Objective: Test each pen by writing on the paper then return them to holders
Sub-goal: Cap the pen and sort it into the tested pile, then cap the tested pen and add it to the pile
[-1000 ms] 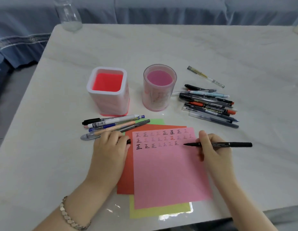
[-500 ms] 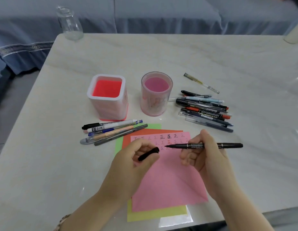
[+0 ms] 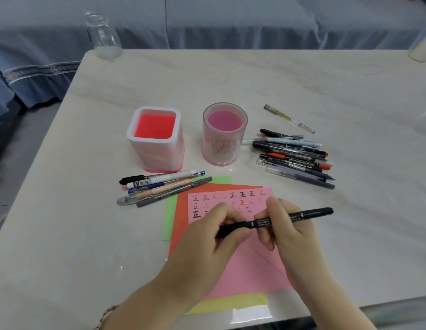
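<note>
Slim black pen (image 3: 278, 219), white print on barrel too small to read. Held nearly level just above pink paper (image 3: 255, 263), near front edge of table (image 3: 302, 79). Cap end gripped in curled left hand (image 3: 207, 236); mid-barrel pinched by right hand (image 3: 288, 232), thumb and fingers closed on it. On the paper, rows of handwritten 正, mostly black and grey, one red. Beyond, square holder (image 3: 154, 139) and round holder (image 3: 224, 134), upright. "DOUBLE" on white pen (image 3: 159, 178) beside the paper; "Permanent Marker" on one in the pen pile (image 3: 295, 158).
</note>
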Demonstrator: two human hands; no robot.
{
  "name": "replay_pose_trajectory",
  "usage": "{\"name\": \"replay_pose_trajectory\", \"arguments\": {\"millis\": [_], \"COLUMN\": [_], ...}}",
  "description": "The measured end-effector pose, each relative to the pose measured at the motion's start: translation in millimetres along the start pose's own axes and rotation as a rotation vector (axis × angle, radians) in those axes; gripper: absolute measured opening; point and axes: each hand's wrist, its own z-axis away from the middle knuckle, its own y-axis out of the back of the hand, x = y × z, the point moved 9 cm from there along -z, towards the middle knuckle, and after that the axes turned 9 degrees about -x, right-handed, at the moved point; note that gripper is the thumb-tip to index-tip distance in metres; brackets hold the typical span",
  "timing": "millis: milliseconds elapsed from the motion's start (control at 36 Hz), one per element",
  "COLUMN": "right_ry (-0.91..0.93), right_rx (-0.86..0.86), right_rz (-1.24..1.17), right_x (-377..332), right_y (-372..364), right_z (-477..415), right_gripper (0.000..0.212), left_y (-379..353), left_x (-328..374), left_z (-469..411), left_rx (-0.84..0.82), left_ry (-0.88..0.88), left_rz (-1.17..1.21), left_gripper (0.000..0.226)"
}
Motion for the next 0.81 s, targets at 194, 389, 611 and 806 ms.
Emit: {"name": "replay_pose_trajectory", "arguments": {"millis": [194, 389, 611, 806], "right_ry": [0.068, 0.138, 0.073, -0.055], "right_rx": [-0.021, -0.215, -0.119, 0.110], "right_rz": [0.035, 0.038, 0.832, 1.342], "right_x": [-10, -17, 21, 27], "right_y": [3, 3, 43, 83], "right_z": [0, -8, -60, -85], "right_gripper": [0.033, 0.027, 0.016, 0.035], "left_y": [-24, -53, 22, 81], "left_x": [-9, -16, -31, -45], "left_z": [-11, -10, -28, -6], "left_rx": [-0.205, -0.498, 0.085, 0.349], "left_ry": [0.172, 0.465, 0.165, 0.084], "left_rz": [0.421, 0.821, -0.162, -0.589], "left_gripper": [0.014, 0.020, 0.009, 0.004]}}
